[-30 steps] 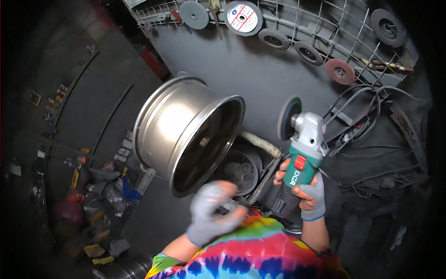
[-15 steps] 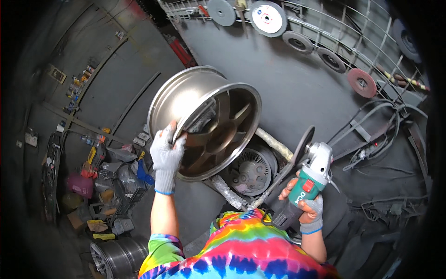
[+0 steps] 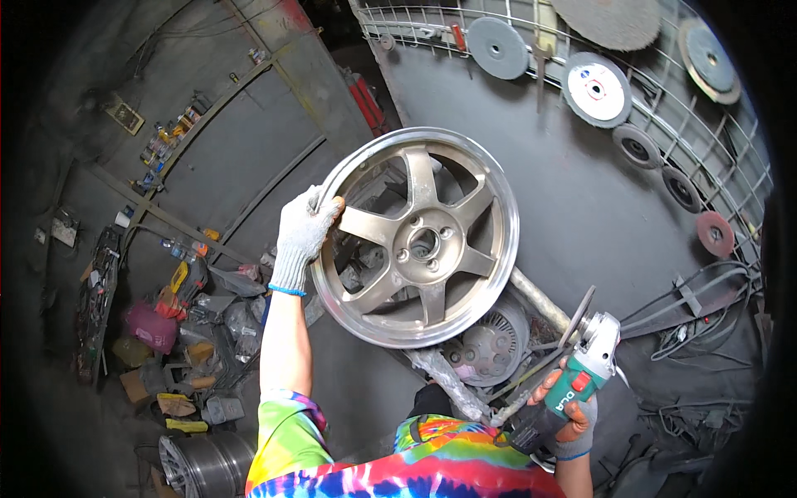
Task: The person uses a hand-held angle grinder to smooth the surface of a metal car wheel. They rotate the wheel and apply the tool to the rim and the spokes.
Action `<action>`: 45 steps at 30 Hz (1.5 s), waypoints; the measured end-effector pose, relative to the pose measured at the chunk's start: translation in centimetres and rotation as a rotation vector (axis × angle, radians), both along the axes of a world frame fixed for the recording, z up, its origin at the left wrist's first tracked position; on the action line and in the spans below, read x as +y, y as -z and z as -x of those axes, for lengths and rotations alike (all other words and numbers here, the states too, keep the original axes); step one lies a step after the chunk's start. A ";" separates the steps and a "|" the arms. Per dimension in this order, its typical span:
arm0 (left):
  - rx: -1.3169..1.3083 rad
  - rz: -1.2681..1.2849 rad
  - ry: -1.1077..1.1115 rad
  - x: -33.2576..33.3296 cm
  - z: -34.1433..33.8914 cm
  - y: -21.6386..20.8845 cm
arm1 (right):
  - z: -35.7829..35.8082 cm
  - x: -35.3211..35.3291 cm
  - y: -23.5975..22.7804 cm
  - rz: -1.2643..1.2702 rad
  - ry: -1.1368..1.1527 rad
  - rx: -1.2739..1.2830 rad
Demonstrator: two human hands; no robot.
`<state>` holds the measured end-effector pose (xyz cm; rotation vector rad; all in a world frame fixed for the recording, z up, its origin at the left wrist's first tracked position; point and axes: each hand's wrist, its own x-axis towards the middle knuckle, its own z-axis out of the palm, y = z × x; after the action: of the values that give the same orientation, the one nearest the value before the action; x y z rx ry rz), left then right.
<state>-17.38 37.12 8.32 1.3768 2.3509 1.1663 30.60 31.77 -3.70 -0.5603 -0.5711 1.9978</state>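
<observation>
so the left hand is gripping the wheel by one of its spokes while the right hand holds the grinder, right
Not quite. In the head view the left hand grips the wheel by its outer rim, not by a spoke. The rest stands: the right hand holds the grinder.

Grey workshop floor (image 3: pixel 581 207), wire rack (image 3: pixel 664 100) of grinding discs (image 3: pixel 594 89) (clutter heaped left) (image 3: pixel 183 324).
</observation>
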 end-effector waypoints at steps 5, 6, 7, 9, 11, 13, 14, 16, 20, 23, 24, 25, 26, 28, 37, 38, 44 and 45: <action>-0.089 0.009 0.008 1.2 3.0 0.4 | 4.0 -0.1 -0.3 0.020 0.060 -0.062; -0.092 -0.088 0.064 1.3 4.0 1.5 | 4.7 -0.2 0.0 0.018 0.075 -0.083; -0.099 -0.089 0.078 1.4 4.3 1.8 | 5.2 -0.3 0.2 0.017 0.089 -0.090; -0.198 -0.140 0.089 1.5 4.6 2.0 | 5.8 -0.3 0.4 -0.053 0.048 -0.072; -0.246 -0.163 0.111 1.6 4.9 2.2 | 6.8 -0.4 0.2 -0.045 0.077 -0.087; -0.255 -0.180 0.148 1.6 5.4 2.6 | 7.5 -0.4 0.0 -0.034 0.100 -0.099; -0.283 -0.188 0.156 1.7 5.5 2.8 | 7.9 -0.3 -0.1 -0.041 0.103 -0.096; -0.325 -0.191 0.159 1.8 5.6 2.8 | 8.7 -0.1 -0.5 -0.044 0.111 -0.084; -0.335 -0.201 0.180 2.2 7.0 4.0 | 9.6 0.4 -0.8 -0.044 0.113 -0.079; -0.329 -0.188 0.213 2.4 8.0 4.1 | 10.0 0.7 -0.6 -0.003 0.125 -0.087; -0.342 -0.151 0.226 2.4 8.2 4.0 | 10.1 0.8 -0.5 -0.013 0.121 -0.104; -0.340 -0.147 0.226 2.6 7.8 3.8 | 10.2 1.0 -0.3 -0.023 0.119 -0.123; -0.400 -0.202 0.236 2.7 6.9 3.1 | 10.3 1.1 -0.1 -0.017 0.117 -0.117; -0.457 -0.256 0.243 2.7 6.3 2.5 | 10.4 1.3 0.3 -0.003 0.128 -0.143; -0.439 -0.167 0.197 1.7 4.2 1.4 | 10.2 3.7 2.2 0.037 0.142 -0.187; -0.445 -0.184 0.180 1.4 4.1 1.4 | 9.5 3.7 3.6 0.043 0.130 -0.182; -0.333 -0.151 0.143 1.0 3.6 1.3 | 9.5 5.8 3.4 0.143 0.021 -0.145; -0.351 -0.169 0.139 1.0 3.5 1.3 | 9.8 6.0 3.5 0.153 0.015 -0.138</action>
<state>-20.88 38.15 7.04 1.2394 1.9233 1.4560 20.83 37.81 -7.23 -0.7988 -0.4978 2.0108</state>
